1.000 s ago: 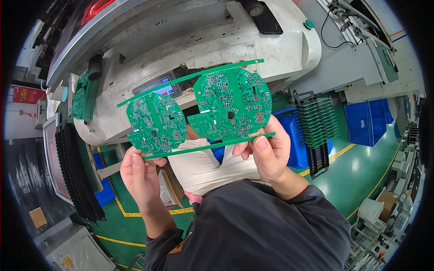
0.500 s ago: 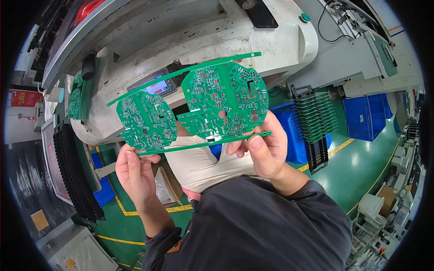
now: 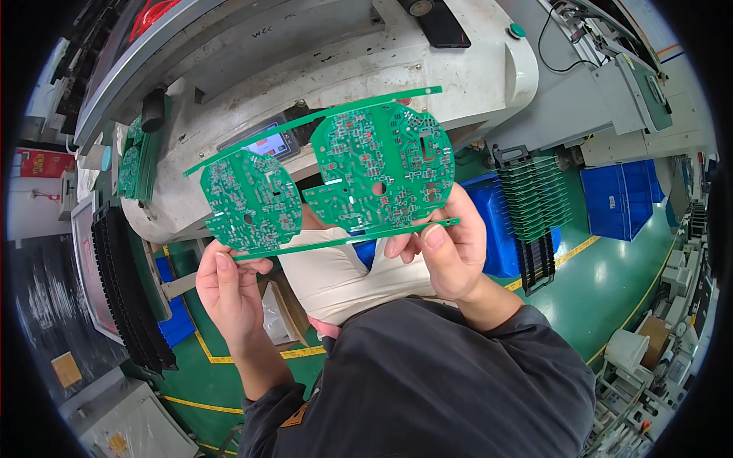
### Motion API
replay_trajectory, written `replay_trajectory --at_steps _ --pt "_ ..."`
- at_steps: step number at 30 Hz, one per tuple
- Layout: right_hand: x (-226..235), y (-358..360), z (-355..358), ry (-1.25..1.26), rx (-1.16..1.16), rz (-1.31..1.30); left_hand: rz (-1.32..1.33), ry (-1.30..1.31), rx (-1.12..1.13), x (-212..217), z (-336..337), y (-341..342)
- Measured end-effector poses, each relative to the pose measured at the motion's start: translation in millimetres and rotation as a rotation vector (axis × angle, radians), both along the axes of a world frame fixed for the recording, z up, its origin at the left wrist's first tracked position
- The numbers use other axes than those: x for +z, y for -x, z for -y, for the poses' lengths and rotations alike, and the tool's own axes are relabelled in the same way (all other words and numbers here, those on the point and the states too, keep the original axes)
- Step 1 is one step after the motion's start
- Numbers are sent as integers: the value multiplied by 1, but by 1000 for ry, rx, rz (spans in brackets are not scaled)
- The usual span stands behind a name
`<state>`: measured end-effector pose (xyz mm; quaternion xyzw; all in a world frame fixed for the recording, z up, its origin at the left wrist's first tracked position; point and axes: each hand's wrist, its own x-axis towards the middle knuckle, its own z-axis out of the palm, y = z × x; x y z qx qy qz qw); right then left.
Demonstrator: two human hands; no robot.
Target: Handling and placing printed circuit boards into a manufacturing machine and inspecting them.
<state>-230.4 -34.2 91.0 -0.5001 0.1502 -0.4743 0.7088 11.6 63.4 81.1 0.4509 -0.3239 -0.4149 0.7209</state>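
A green circuit board panel (image 3: pixel 360 168) is held up in front of me, with two rounded boards joined between narrow edge rails and many small components facing me. My left hand (image 3: pixel 231 286) pinches its lower left corner between thumb and fingers. At the lower right end, my right hand (image 3: pixel 452 248) grips the rail, its thumb on the near side and other fingers partly hidden behind the board. The panel tilts, its right end higher than its left.
Beyond the panel is a pale machine (image 3: pixel 343 72) with a small screen (image 3: pixel 271 146) and a black phone (image 3: pixel 443 29). More green boards (image 3: pixel 136 169) stand at the left. On the right, a black rack (image 3: pixel 532 263) holds several boards near blue bins (image 3: pixel 617 200). A cardboard box (image 3: pixel 286 309) lies below.
The panel has shifted very slightly and its surface angle has changed a little, so light falls on it differently. Both hands keep their grip in nearly the same place.
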Motion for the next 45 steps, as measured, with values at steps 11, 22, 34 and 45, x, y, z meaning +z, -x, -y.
replay_trajectory --at_steps 11,22,34,45 --pt "-26 -11 -5 -14 -100 -26 -1 21 -37 13 -7 35" --pt "-21 -16 -16 11 -40 -4 107 25 -129 18 -10 48" --pt "-27 -6 -20 23 -47 39 119 -16 -155 21 -10 61" --pt "-50 1 -25 -210 -347 115 -78 -132 -139 -16 6 116"
